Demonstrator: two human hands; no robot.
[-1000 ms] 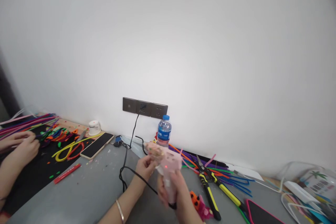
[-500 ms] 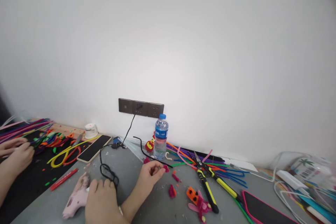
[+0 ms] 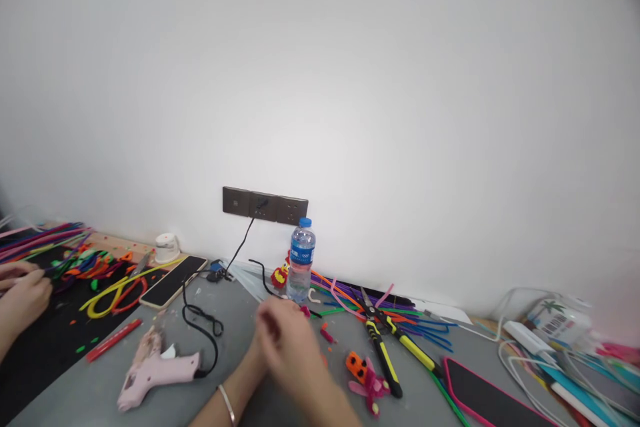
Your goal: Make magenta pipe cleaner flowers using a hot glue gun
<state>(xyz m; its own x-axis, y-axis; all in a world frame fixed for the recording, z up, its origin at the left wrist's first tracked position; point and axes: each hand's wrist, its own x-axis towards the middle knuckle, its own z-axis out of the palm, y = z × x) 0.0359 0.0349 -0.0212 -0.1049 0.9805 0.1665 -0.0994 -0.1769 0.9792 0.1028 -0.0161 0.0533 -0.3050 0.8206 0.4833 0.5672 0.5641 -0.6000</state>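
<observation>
In front of the water bottle (image 3: 301, 260) my two hands come together. My right hand (image 3: 295, 343) is motion-blurred, its fingers curled, and covers most of my left hand (image 3: 257, 350), which wears a bracelet at the wrist. A bit of magenta fuzzy pipe cleaner (image 3: 305, 311) shows past the fingers; my left hand seems closed on it, though its fingertips are hidden. A pink glue gun (image 3: 160, 370) lies on its side left of my hands, untouched. An orange and magenta pipe-cleaner figure (image 3: 367, 377) lies to their right.
Yellow-black pliers (image 3: 383, 353) rest on several coloured pipe cleaners (image 3: 420, 323). Phones lie at left (image 3: 174, 281) and right (image 3: 487, 397). A black cord (image 3: 213, 327) runs from the glue gun. Another person's hands (image 3: 25, 300) work at far left, near scissors (image 3: 133, 293) and a red marker (image 3: 114, 340).
My right hand has let go of the glue gun and swung right to meet my left hand. The view has shifted slightly to the right.
</observation>
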